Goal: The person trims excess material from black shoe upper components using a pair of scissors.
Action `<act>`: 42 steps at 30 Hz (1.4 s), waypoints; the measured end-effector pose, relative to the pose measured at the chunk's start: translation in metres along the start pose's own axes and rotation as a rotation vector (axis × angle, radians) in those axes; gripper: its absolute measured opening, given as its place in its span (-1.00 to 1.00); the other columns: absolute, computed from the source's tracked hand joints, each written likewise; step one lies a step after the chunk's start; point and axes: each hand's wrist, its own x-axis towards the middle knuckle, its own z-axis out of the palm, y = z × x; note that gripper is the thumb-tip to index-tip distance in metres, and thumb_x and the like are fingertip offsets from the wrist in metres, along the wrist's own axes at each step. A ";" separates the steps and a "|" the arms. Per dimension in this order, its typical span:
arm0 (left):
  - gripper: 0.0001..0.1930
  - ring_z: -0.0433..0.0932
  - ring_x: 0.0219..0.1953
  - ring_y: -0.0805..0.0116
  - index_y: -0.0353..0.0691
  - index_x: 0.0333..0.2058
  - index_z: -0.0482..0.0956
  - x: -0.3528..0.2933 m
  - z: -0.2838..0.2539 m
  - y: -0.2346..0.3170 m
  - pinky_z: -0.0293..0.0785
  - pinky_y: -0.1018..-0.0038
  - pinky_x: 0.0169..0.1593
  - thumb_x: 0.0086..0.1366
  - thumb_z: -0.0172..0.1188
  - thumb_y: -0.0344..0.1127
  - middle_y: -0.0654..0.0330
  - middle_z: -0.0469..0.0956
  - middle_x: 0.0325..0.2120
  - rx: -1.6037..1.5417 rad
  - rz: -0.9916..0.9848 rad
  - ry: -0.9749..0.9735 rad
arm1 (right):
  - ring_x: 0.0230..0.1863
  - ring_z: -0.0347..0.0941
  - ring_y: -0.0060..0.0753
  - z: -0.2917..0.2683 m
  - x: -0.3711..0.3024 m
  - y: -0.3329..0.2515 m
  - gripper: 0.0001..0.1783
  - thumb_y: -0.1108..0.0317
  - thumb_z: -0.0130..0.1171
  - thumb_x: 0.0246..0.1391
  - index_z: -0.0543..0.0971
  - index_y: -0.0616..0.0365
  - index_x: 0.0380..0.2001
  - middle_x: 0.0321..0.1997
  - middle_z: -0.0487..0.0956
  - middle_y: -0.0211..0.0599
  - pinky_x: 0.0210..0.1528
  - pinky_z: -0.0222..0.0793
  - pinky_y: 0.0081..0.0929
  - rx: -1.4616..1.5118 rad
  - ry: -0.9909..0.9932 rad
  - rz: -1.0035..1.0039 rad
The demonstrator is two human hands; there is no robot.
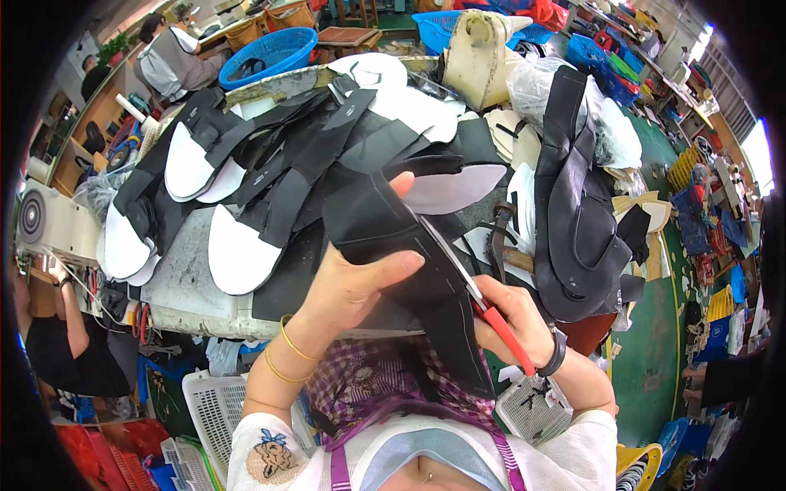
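Above the near edge of the worktable (192,254), a black piece (372,217) is clamped between the left hand's (348,282) thumb and fingers. Scissors (509,335) are gripped by the right hand's (521,313) curled fingers, blades against the piece. On the table, tiny print is borne by black straps (327,139); a hammer (498,241) is partly covered.

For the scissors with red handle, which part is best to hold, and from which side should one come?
Best by the red handle, probably from the lower right, as the right hand does: the metal blades slant up and left against the black piece, while the handle points down and right.
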 end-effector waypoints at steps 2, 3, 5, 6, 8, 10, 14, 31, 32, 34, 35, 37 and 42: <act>-0.22 0.40 -0.16 0.53 -0.15 0.21 0.08 -0.001 0.004 -0.002 0.34 0.53 -0.03 0.00 0.19 -0.65 0.33 0.41 -0.20 0.000 -0.003 -0.017 | -0.73 0.30 -0.28 -0.001 0.000 -0.002 -0.68 0.49 0.08 -0.20 0.43 0.26 -0.25 -0.71 0.35 -0.21 -0.59 0.25 -0.47 -0.003 0.012 0.024; -0.19 0.40 -0.15 0.53 -0.12 0.23 0.04 -0.001 0.004 -0.003 0.33 0.52 -0.02 0.00 0.19 -0.65 0.33 0.40 -0.19 0.000 -0.008 -0.028 | -0.73 0.30 -0.28 -0.003 0.001 -0.004 -0.68 0.49 0.08 -0.20 0.43 0.26 -0.25 -0.71 0.35 -0.21 -0.59 0.25 -0.47 -0.002 0.017 0.017; -0.15 0.39 -0.13 0.53 -0.10 0.25 -0.02 0.000 0.005 -0.004 0.32 0.50 -0.01 0.00 0.18 -0.67 0.34 0.39 -0.18 0.016 -0.018 -0.023 | -0.69 0.32 -0.25 -0.006 0.001 -0.009 -0.68 0.50 0.05 -0.19 0.42 0.26 -0.24 -0.68 0.37 -0.21 -0.56 0.26 -0.45 -0.014 -0.022 0.089; -0.13 0.39 -0.14 0.53 -0.10 0.25 -0.03 0.000 0.007 -0.004 0.32 0.51 0.00 -0.01 0.18 -0.67 0.35 0.38 -0.18 0.037 -0.001 -0.029 | -0.69 0.32 -0.25 -0.006 0.001 -0.009 -0.68 0.50 0.05 -0.19 0.42 0.26 -0.24 -0.68 0.37 -0.21 -0.56 0.26 -0.45 -0.015 -0.016 0.082; -0.09 0.38 -0.14 0.54 -0.08 0.26 -0.06 0.001 0.006 -0.007 0.32 0.52 0.01 -0.04 0.19 -0.68 0.35 0.37 -0.19 0.056 0.009 -0.037 | -0.62 0.35 -0.22 -0.004 0.002 -0.007 -0.63 0.50 0.02 -0.20 0.41 0.27 -0.19 -0.62 0.41 -0.18 -0.49 0.29 -0.44 0.036 -0.002 0.090; -0.08 0.38 -0.15 0.54 -0.07 0.26 -0.08 0.003 0.005 -0.009 0.31 0.52 0.01 -0.04 0.19 -0.68 0.35 0.38 -0.19 0.077 0.039 -0.041 | -0.58 0.36 -0.20 -0.005 0.000 -0.002 -0.59 0.51 0.01 -0.21 0.40 0.27 -0.17 -0.57 0.42 -0.16 -0.46 0.30 -0.42 0.038 -0.006 0.039; -0.03 0.38 -0.16 0.55 -0.07 0.28 -0.17 0.004 0.005 -0.008 0.31 0.54 0.00 -0.05 0.20 -0.67 0.34 0.39 -0.20 0.131 0.103 -0.070 | -0.50 0.37 -0.18 -0.003 -0.002 0.010 -0.52 0.51 -0.01 -0.24 0.38 0.29 -0.11 -0.45 0.42 -0.11 -0.39 0.30 -0.41 0.040 0.005 -0.059; -0.05 0.36 -0.09 0.44 -0.09 0.27 -0.14 0.014 0.019 -0.010 0.29 0.48 0.04 -0.05 0.23 -0.60 0.28 0.33 -0.11 0.282 0.178 -0.009 | -0.26 0.38 -0.57 -0.007 0.000 0.007 -0.62 0.35 0.14 -0.05 0.38 0.19 -0.12 -0.30 0.47 -0.15 -0.20 0.31 -0.49 0.445 0.099 0.026; -0.05 0.36 -0.09 0.44 -0.12 0.27 -0.12 0.026 0.018 -0.010 0.28 0.49 0.03 -0.06 0.25 -0.57 0.28 0.34 -0.11 0.352 0.187 -0.065 | -0.24 0.36 -0.52 -0.010 0.001 0.006 -0.59 0.35 0.16 -0.06 0.36 0.18 -0.11 -0.26 0.45 -0.15 -0.16 0.29 -0.48 0.398 0.133 -0.032; -0.07 0.36 -0.11 0.46 -0.22 0.24 -0.04 0.048 0.034 0.001 0.27 0.50 0.03 -0.07 0.33 -0.41 0.26 0.37 -0.13 0.471 0.238 -0.180 | -0.24 0.37 -0.36 -0.018 -0.006 -0.003 -0.54 0.35 0.23 -0.11 0.35 0.20 -0.11 -0.24 0.44 -0.22 -0.14 0.28 -0.48 0.204 0.233 -0.057; -0.12 0.38 -0.11 0.46 -0.32 0.20 0.07 0.065 0.043 0.006 0.29 0.49 0.03 -0.06 0.36 -0.25 0.25 0.40 -0.13 0.432 0.322 -0.316 | -0.24 0.37 -0.36 -0.026 -0.012 -0.009 -0.54 0.35 0.23 -0.11 0.35 0.20 -0.11 -0.24 0.44 -0.22 -0.14 0.28 -0.48 0.195 0.240 -0.051; -0.23 0.43 -0.14 0.40 -0.35 0.13 0.19 0.092 0.083 0.025 0.39 0.47 -0.04 0.12 0.13 0.12 0.19 0.37 -0.11 0.318 0.434 -0.493 | -0.25 0.38 -0.30 -0.048 -0.020 -0.013 -0.48 0.33 0.27 -0.15 0.34 0.21 -0.09 -0.23 0.45 -0.25 -0.13 0.28 -0.46 -0.223 0.494 -0.210; -0.66 0.54 -0.29 0.44 -0.35 -0.16 0.42 0.156 0.159 0.034 0.50 0.50 -0.19 0.16 0.17 -0.26 0.16 0.51 -0.28 0.513 0.523 -0.569 | -0.32 0.28 -0.62 -0.084 -0.055 -0.011 -0.47 0.41 0.25 -0.20 0.37 0.27 -0.08 -0.30 0.39 -0.45 -0.21 0.22 -0.63 -0.018 1.011 -0.143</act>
